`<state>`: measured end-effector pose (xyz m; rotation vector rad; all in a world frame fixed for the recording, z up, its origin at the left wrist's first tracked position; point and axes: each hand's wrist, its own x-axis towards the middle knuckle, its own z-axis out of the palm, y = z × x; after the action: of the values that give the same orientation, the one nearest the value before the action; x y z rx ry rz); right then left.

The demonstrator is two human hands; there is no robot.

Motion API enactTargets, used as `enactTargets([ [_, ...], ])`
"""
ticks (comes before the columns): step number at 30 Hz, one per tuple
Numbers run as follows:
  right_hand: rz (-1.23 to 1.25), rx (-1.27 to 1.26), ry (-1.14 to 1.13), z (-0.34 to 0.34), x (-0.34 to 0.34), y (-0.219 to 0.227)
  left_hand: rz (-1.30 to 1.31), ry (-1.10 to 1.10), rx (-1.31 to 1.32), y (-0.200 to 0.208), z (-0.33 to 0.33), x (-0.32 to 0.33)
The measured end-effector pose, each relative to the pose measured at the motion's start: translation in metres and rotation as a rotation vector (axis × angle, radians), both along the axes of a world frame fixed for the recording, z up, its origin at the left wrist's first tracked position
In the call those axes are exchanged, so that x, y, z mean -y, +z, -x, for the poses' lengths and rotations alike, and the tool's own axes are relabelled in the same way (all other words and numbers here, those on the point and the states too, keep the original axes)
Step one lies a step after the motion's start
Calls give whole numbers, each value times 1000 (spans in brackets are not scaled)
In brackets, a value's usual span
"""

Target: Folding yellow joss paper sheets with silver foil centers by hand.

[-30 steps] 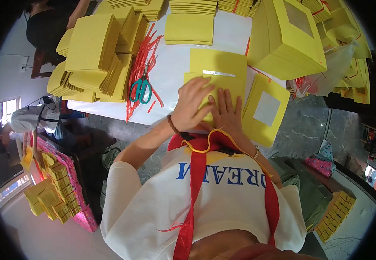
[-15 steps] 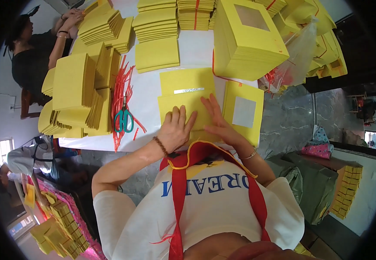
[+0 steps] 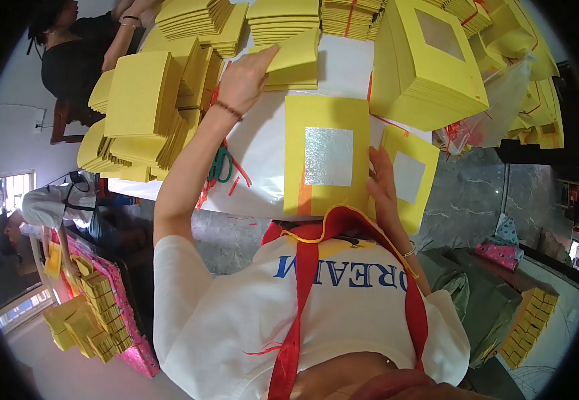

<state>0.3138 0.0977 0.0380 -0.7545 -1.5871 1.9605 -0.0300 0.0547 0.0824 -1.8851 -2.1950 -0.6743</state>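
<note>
Card [image 3: 327, 160], flat, yellow and matte with a shiny silvery square [image 3: 329, 153], lies on the near side of the white table [image 3: 257, 143]. The bent left arm reaches far, its hand [image 3: 246, 77] pinching the left edge of a bowed folder [image 3: 297, 57] above a short stack [image 3: 293, 85]. The right hand [image 3: 384, 183] lies along the card's right edge, fingers loosely curled; whether they grip, I cannot tell.

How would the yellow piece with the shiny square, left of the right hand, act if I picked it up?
The yellow piece is probably light, since similar layers in the stack look thin. It might bend a little, like the curved piece in the left hand. It likely won't roll, lying flat.
</note>
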Motion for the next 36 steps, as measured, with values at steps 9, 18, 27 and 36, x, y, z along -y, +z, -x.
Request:
enactTargets([
  [9, -360, 185, 73, 1, 14, -24, 248, 21, -228, -120, 31, -37],
  [18, -443, 247, 58, 9, 10, -24, 512, 95, -233, -119, 27, -41],
  [27, -547, 212, 78, 5, 9, -31, 573, 38, -323, -120, 37, -43],
  [36, -561, 167, 23, -1, 3, -26, 600, 60, -268, -102, 32, -42],
])
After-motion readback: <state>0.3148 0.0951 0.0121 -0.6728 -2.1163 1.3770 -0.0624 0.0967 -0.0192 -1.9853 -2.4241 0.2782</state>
